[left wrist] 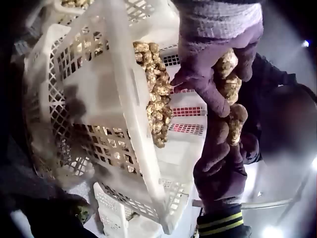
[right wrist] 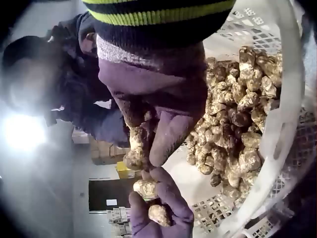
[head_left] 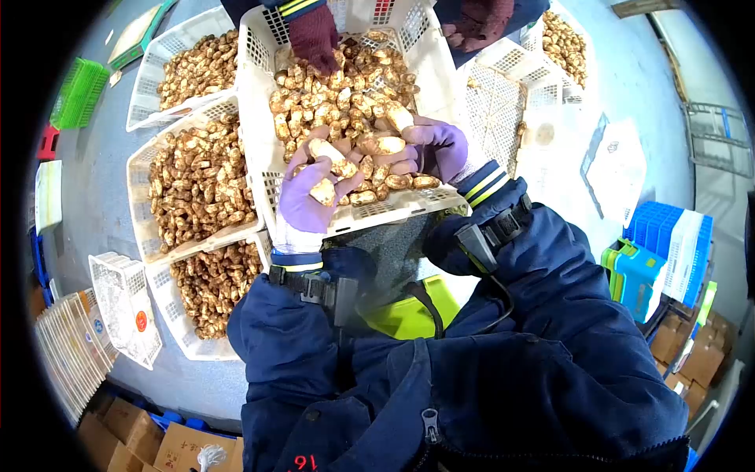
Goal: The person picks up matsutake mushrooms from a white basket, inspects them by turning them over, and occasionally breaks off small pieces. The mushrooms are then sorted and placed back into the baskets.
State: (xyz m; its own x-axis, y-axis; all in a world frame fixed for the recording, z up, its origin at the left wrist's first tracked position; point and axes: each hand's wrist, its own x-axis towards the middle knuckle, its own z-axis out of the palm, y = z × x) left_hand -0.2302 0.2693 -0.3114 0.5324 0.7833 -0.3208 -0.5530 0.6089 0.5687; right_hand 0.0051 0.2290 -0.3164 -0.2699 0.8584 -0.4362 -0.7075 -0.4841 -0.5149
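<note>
My left hand, in a purple glove, holds two knobbly cream-and-brown, tuber-like pieces above the near side of a white crate. In the right wrist view one piece sits between its fingertips and another lies against the fingers. My right hand, gloved alike, pinches a longer piece with thumb and fingers. The two hands face each other with their pieces close together. Beneath them a heap of similar pieces fills the crate's floor.
Another person's dark-gloved hand reaches into the crate's far side; a second dark glove is at its far right. More crates of pieces stand on the left. A nearly bare white crate stands right, blue crates beyond.
</note>
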